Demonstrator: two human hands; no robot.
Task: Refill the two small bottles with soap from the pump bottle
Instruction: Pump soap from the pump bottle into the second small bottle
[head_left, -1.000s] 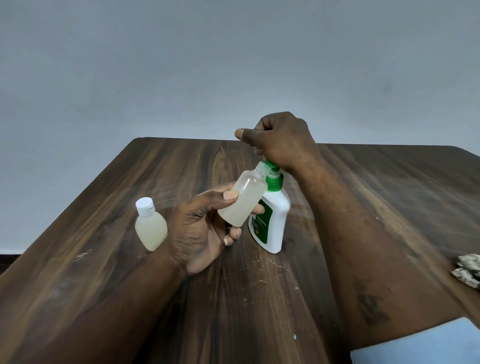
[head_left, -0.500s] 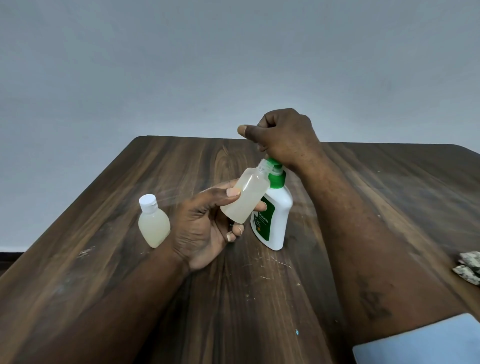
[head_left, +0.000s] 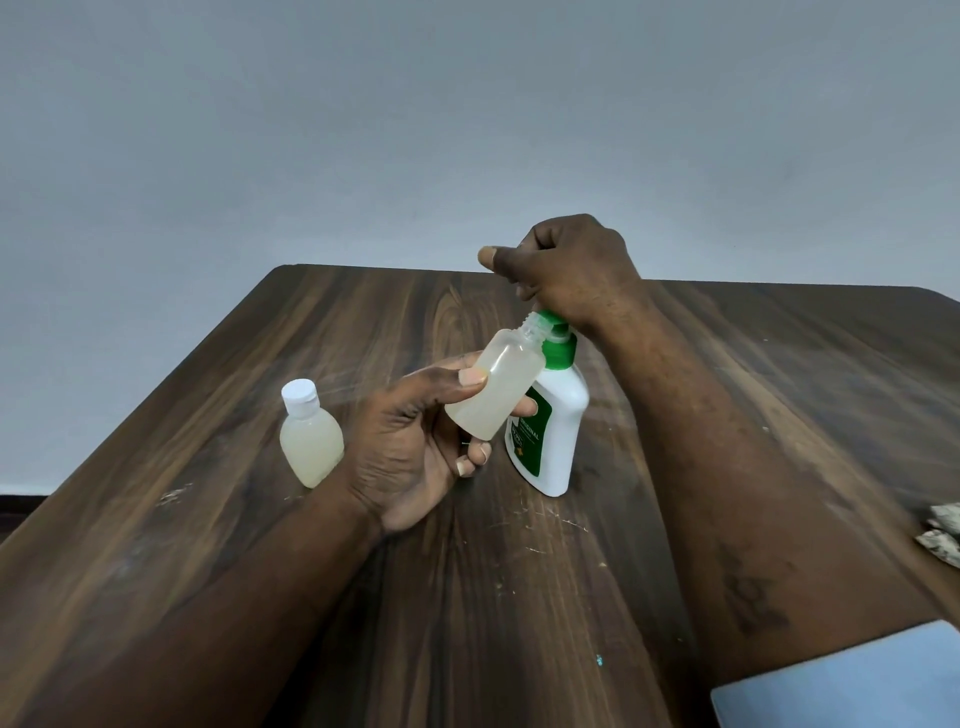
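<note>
A: Pump bottle status: white body, green collar and green label, standing on the tabletop slightly tilted. Its pump head is covered by the right hand.

B: Right hand state?

A: Fingers curled into a fist over the pump head, thumb extended to the left. Whether the pump is pressed down cannot be determined.

B: Open small bottle?

A: Uncapped, translucent, holding pale liquid. It is held off the tabletop, tilted, with its threaded neck directly beside the green pump head. The left hand grips it, thumb on the near side and fingers wrapped behind.

B: Second small bottle?

A: Standing upright on the tabletop to the left of the left hand, white cap fitted, pale liquid inside. No hand touches it.

B: Other items?

A: A crumpled object lies at the right edge of the tabletop; a light blue sleeve shows at lower right.
</note>
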